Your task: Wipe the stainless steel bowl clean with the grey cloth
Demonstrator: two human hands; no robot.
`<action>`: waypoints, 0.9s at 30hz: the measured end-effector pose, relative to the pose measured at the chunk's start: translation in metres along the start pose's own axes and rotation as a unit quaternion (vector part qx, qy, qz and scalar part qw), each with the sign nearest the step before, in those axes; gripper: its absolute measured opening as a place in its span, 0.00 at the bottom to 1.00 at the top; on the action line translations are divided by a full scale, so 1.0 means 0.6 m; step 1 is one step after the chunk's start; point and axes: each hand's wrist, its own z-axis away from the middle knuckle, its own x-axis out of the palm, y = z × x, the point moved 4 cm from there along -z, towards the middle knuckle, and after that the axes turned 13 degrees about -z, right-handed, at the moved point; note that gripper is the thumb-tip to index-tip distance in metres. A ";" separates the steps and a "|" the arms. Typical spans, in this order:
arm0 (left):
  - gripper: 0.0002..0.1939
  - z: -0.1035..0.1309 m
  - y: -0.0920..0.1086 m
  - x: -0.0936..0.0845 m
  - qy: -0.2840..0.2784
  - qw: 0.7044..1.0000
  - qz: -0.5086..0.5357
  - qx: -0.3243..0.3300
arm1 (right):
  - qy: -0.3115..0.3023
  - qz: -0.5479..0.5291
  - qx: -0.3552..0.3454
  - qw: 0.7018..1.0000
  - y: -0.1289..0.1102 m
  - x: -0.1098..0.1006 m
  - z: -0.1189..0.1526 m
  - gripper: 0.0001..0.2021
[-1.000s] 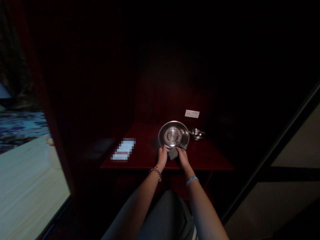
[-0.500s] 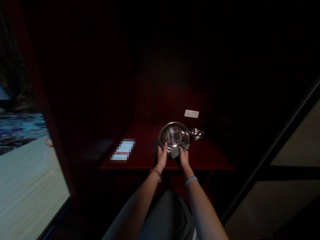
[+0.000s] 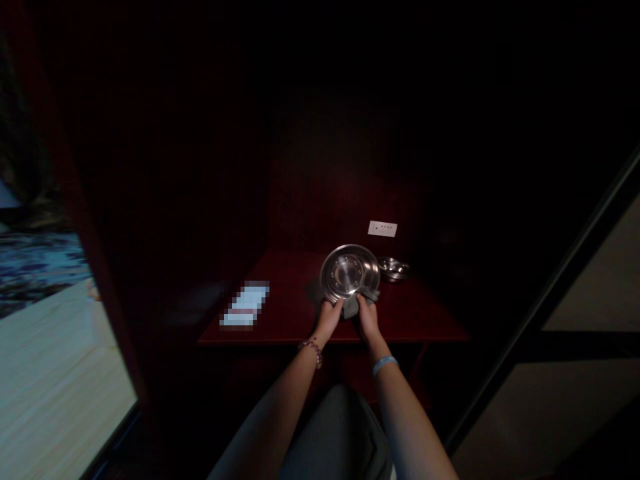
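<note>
A shiny metal bowl (image 3: 347, 270) is held up over the dark red desk (image 3: 290, 320), tilted so that its inside faces me. My left hand (image 3: 329, 316) grips its lower left rim, fingers tucked underneath. At the lower right rim, my right hand (image 3: 368, 315) pinches a grey cloth (image 3: 351, 307) against the bowl; part of the cloth lies over the rim and part hangs below. Just behind and to the right, other metal bowls (image 3: 393, 269), seemingly stacked, rest on the desk.
A white socket panel (image 3: 383, 229) is on the back wall. On the desk's left lies a blurred-out pale rectangle (image 3: 245, 305). Dark walls close in the desk, and a pale wooden surface (image 3: 55, 373) stands at far left.
My left hand has slid down along the rim, its thumb now lower and nearer the cloth. The bowl has turned slightly in my hands.
</note>
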 end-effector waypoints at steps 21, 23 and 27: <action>0.21 0.008 0.023 -0.014 0.069 0.996 0.053 -0.007 | -0.001 -0.019 0.006 1.000 -0.006 0.007 0.007 0.20; 0.22 0.008 0.019 -0.007 0.043 0.998 0.042 -0.015 | 0.003 -0.029 0.014 0.999 -0.005 0.006 0.007 0.19; 0.20 0.008 0.013 0.007 -0.017 0.999 0.045 -0.023 | 0.005 -0.039 0.016 0.999 -0.008 0.006 0.009 0.19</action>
